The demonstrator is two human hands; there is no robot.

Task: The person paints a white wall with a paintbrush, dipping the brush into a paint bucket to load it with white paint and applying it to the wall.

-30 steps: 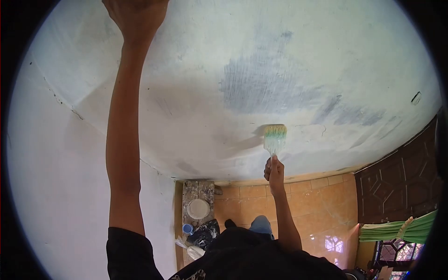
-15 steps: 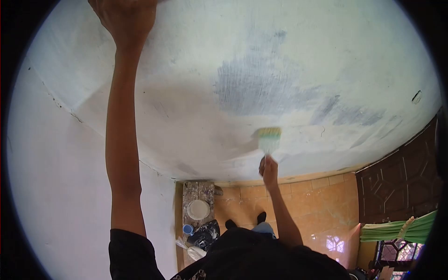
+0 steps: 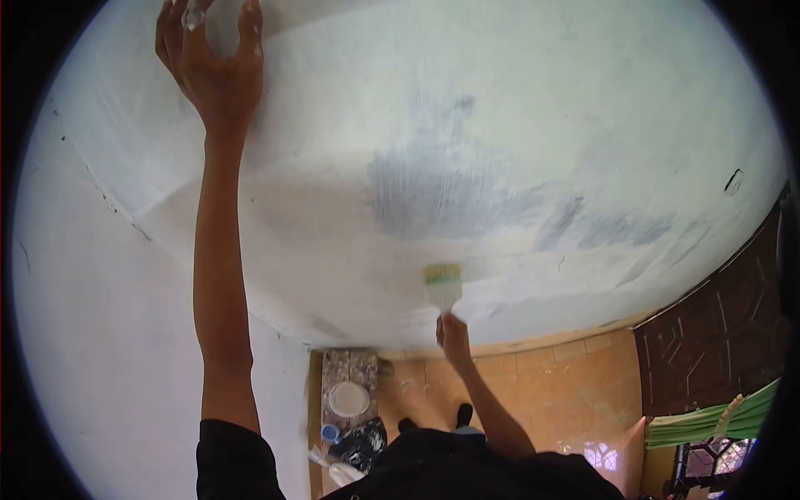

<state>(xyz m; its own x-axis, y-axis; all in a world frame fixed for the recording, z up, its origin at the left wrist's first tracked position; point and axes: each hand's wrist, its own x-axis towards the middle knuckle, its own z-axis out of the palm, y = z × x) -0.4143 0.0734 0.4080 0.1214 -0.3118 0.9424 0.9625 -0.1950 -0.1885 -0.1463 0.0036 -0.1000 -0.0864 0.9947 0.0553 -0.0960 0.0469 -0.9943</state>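
My right hand (image 3: 453, 337) is wrapped round the handle of a wide paintbrush (image 3: 443, 285) with yellowish bristles, green-tinted toward a pale handle. Bristles up, the brush overlaps the lower part of a whitish wall (image 3: 317, 208). Above it on the wall spreads a streaky grey-blue patch (image 3: 442, 192). High at the upper left, my left hand (image 3: 212, 75) is raised against the wall with its fingers apart. Something whitish shows on one finger, and the fingertips are partly cut off by the frame's edge.
Below left stands a paint-spattered bench (image 3: 337, 367) carrying a round pale lid or plate (image 3: 348, 400), a blue cup (image 3: 330, 433) and a black plastic bag (image 3: 362, 443). The floor is orange tile (image 3: 533, 392). At right are a dark panelled door (image 3: 708, 325) and a green curtain (image 3: 708, 425).
The paintbrush and my right hand have moved left. The whole view has shifted, so the wall and bench appear lower, and more of my left hand's fingers now shows.
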